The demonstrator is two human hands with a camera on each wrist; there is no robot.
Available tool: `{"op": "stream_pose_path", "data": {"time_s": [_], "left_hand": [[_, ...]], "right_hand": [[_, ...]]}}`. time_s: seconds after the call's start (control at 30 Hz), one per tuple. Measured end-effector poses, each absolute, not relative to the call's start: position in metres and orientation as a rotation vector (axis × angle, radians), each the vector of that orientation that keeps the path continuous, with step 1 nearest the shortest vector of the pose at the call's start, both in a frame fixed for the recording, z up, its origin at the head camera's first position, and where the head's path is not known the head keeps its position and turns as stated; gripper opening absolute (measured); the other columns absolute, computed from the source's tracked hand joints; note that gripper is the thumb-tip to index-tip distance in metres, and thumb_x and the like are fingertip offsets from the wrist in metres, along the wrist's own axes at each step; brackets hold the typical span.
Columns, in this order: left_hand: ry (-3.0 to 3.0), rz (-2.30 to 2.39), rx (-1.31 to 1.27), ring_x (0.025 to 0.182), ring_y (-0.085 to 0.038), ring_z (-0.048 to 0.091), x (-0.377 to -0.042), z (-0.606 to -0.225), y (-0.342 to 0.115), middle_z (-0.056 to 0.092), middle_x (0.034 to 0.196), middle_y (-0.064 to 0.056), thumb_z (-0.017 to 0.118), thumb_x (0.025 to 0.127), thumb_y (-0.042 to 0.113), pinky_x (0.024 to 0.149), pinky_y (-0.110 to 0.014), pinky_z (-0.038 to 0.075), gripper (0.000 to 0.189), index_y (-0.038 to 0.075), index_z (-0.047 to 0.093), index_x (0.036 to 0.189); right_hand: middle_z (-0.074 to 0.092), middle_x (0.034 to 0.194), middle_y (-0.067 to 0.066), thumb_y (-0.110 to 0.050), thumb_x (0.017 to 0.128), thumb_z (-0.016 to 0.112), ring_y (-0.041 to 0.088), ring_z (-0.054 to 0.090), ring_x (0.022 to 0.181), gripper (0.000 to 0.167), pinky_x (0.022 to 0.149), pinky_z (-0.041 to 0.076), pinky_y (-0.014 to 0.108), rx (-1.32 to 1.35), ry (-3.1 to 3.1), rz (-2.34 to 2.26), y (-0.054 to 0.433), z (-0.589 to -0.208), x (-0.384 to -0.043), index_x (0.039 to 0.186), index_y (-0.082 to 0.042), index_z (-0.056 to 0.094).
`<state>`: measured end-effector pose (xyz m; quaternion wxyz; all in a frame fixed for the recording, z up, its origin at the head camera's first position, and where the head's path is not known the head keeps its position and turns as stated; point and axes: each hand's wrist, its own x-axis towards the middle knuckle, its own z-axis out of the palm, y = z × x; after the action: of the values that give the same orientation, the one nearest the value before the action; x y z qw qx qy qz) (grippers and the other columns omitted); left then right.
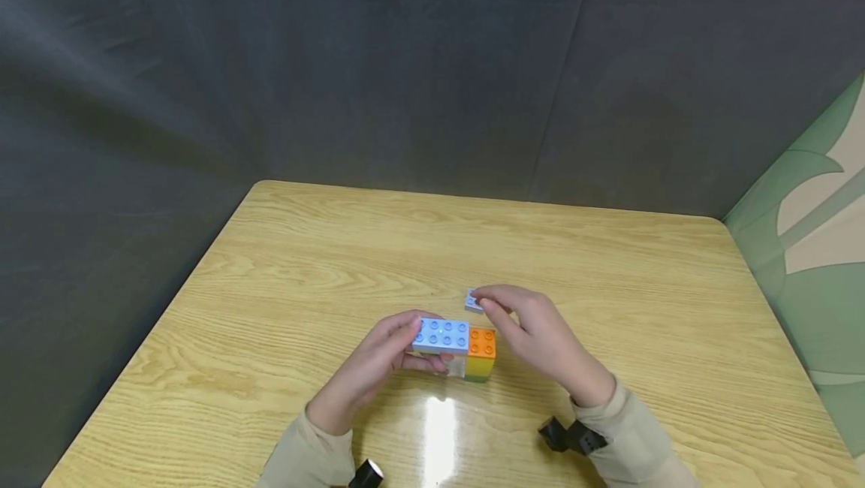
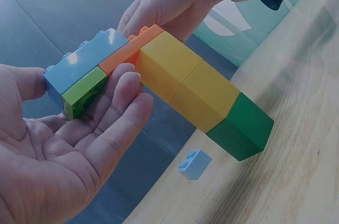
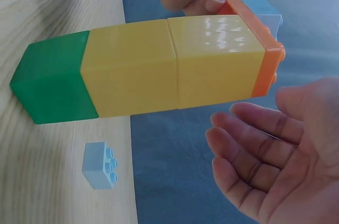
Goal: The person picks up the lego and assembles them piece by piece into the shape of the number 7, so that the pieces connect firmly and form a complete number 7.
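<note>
A tower of toy building bricks stands on the table, with a green brick (image 2: 241, 127) at the bottom, two yellow bricks (image 3: 130, 68) above and a flat orange brick (image 1: 482, 340) on those. A blue brick (image 1: 441, 334) and a light green brick (image 2: 85, 94) jut out sideways near the top. My left hand (image 1: 385, 349) grips this overhang, thumb against the blue brick and fingers underneath. To the tower's right is my right hand (image 1: 534, 326), empty with relaxed fingers. A loose light blue brick (image 3: 99, 166) lies on the table, partly hidden by that hand in the head view.
The wooden table (image 1: 304, 248) has a dark cloth (image 1: 405, 82) rising behind it and along its left side. A green and beige patterned surface (image 1: 821, 308) borders the right edge. Black devices (image 1: 574, 435) are strapped at the wrists.
</note>
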<state>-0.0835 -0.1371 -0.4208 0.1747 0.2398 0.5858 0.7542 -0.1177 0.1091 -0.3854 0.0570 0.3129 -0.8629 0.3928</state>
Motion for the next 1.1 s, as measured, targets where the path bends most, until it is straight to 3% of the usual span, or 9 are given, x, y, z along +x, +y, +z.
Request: {"op": "stream_pose_path", "data": {"time_s": [0.33, 0.63, 0.83, 1.1], "left_hand": [[1.67, 2.131, 0.671, 0.085, -0.02, 0.068, -0.083, -0.419, -0.136, 0.06, 0.107, -0.038, 0.029, 0.109, 0.022, 0.08, -0.047, 0.057, 0.047, -0.018, 0.048, 0.126], [1.675, 2.128, 0.653, 0.086, -0.021, 0.069, -0.083, -0.419, -0.137, 0.066, 0.107, -0.025, 0.03, 0.109, 0.024, 0.081, -0.053, 0.054, 0.049, -0.017, 0.047, 0.128], [1.667, 2.133, 0.654, 0.086, -0.021, 0.069, -0.083, -0.42, -0.137, 0.068, 0.107, -0.02, 0.03, 0.109, 0.023, 0.081, -0.05, 0.056, 0.049, -0.018, 0.046, 0.129], [1.673, 2.133, 0.667, 0.087, -0.02, 0.069, -0.083, -0.42, -0.137, 0.065, 0.109, -0.028, 0.029, 0.109, 0.022, 0.08, -0.046, 0.057, 0.048, -0.018, 0.046, 0.129]], "right_hand": [[0.07, 0.11, 0.002, -0.015, 0.098, 0.059, 0.012, 0.062, 0.088, 0.02, 0.075, 0.055, 0.034, 0.901, -2.619, 1.143, 0.113, -0.392, -0.124, 0.115, -0.009, 0.07], [0.07, 0.11, 0.004, -0.017, 0.097, 0.061, 0.013, 0.061, 0.086, 0.021, 0.074, 0.054, 0.036, 0.844, -2.675, 1.152, 0.115, -0.395, -0.128, 0.115, -0.009, 0.07], [0.07, 0.11, 0.008, -0.016, 0.096, 0.064, 0.014, 0.061, 0.084, 0.021, 0.074, 0.054, 0.039, 0.821, -2.691, 1.16, 0.116, -0.398, -0.131, 0.114, -0.007, 0.07], [0.069, 0.111, 0.007, -0.016, 0.093, 0.068, 0.015, 0.061, 0.082, 0.023, 0.075, 0.055, 0.042, 0.799, -2.715, 1.151, 0.118, -0.402, -0.135, 0.114, -0.008, 0.07]]}}
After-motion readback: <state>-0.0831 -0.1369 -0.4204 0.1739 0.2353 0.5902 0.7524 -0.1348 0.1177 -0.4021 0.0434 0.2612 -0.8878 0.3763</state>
